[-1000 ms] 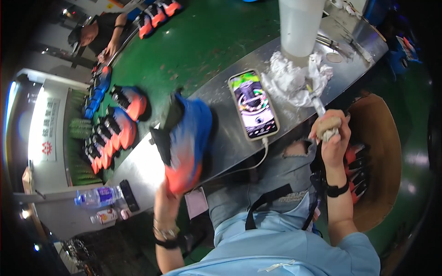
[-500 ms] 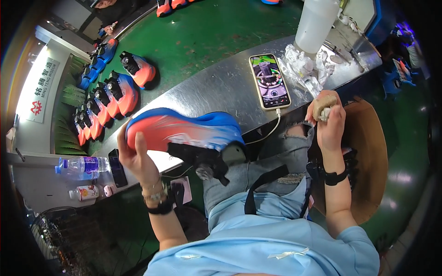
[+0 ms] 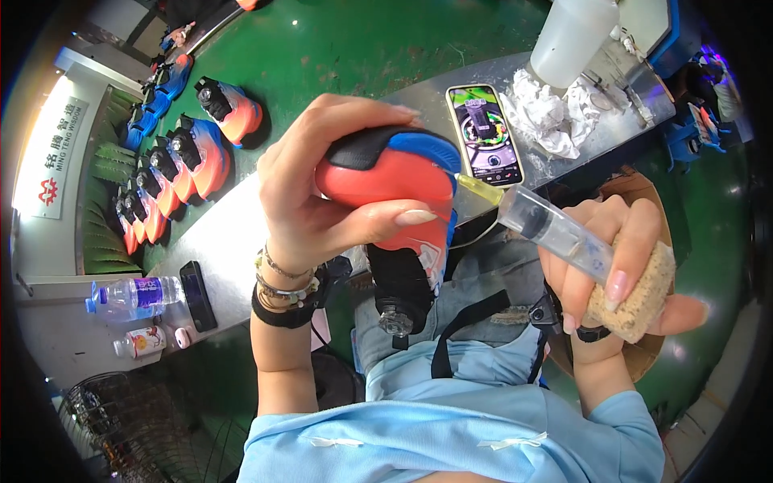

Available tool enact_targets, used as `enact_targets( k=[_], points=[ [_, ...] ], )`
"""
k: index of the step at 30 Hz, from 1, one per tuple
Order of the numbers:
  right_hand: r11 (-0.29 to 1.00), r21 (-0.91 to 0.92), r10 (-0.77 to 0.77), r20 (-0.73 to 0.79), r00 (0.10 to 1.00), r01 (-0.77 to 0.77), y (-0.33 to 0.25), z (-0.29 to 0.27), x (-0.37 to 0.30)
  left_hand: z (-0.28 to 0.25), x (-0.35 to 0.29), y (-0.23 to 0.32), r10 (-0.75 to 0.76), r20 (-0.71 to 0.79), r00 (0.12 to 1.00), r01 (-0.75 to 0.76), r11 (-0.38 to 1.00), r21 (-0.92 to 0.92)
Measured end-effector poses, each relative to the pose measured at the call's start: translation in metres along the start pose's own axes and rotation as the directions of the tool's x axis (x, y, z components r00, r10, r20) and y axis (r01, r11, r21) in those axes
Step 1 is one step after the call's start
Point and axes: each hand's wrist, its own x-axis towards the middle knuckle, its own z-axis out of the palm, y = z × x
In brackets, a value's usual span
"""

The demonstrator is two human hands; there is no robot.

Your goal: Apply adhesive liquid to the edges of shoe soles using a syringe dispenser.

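Raised over my lap is a red-orange and blue sports shoe, tilted with a black sole patch at its end. My left hand wraps round that end, thumb on the red side. A black part with a clear round piece sits on the shoe. My right hand grips a clear syringe with a yellow tapered tip. The tip meets the shoe's blue sole edge or lies just beside it; I cannot tell which. A tan porous block is also held in that hand, against the palm.
A metal bench curves ahead. On it lie a phone, crumpled white paper and a white bottle. Several similar shoes stand at left, near a water bottle and a black phone. A cardboard box stands at right.
The shoe has come up and turned end-on in my left hand. My right hand has moved in toward it, and a syringe now shows in it beside the tan block.
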Motion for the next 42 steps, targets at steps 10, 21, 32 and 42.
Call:
enact_targets(
  k=[10, 21, 32, 42],
  points=[
    [0.991, 0.115, 0.078, -0.05, 0.996, -0.072, 0.006, -0.017, -0.001, 0.003, 0.013, -0.014, 0.118, 0.227, 0.967, -0.121, 0.993, -0.002],
    [0.997, 0.051, 0.07, -0.101, 0.992, -0.065, 0.027, -0.026, -0.004, 0.002, 0.011, -0.024, -0.1, 0.054, 0.994, 0.09, 0.983, 0.157],
    [0.996, 0.079, 0.069, -0.344, 0.937, -0.045, 0.075, -0.024, -0.026, -0.012, -0.008, -0.055, -0.175, -0.141, 0.975, 0.188, 0.978, 0.087],
    [0.933, 0.265, 0.338, -0.428, 0.838, -0.242, 0.089, -0.02, -0.055, -0.019, -0.025, -0.074, -0.243, -0.293, 0.925, 0.296, 0.943, 0.154]
  ],
)
